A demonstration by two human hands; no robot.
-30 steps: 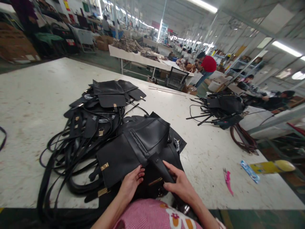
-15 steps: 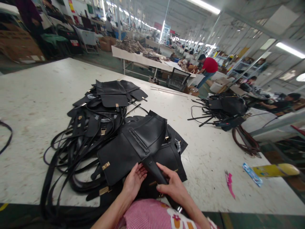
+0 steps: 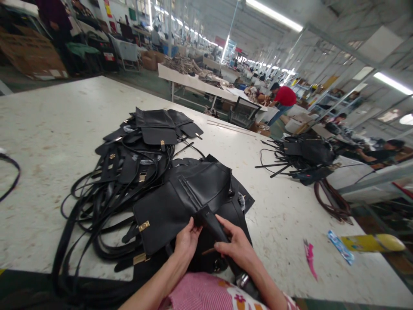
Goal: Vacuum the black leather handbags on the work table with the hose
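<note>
My right hand (image 3: 237,243) is wrapped round a long black piece (image 3: 215,227) with a broad end and a silver metal fitting near my lap; its exact kind is unclear. At that broad end, my left hand (image 3: 187,241) has its thumb and curled fingers against the piece, partly hidden. Directly beyond both hands lies a black leather bag (image 3: 161,213), its flap spread to the left with a gold clasp (image 3: 144,225) on it. More black bag parts lie underneath. Left of it is a heap of black straps (image 3: 93,215) and bags (image 3: 159,134) with gold fittings.
On the white table (image 3: 274,219), pink thread snips (image 3: 310,259), a blue-and-white packet (image 3: 340,246) and a yellow object (image 3: 374,243) lie at the right. Further back are another black bag pile (image 3: 306,150) and coiled brown straps (image 3: 332,202). A person in red (image 3: 285,97) bends over a table.
My left fingers have curled from a flatter, palm-up pose to the broad end of the black piece. My right hand keeps its hold. The view has shifted slightly.
</note>
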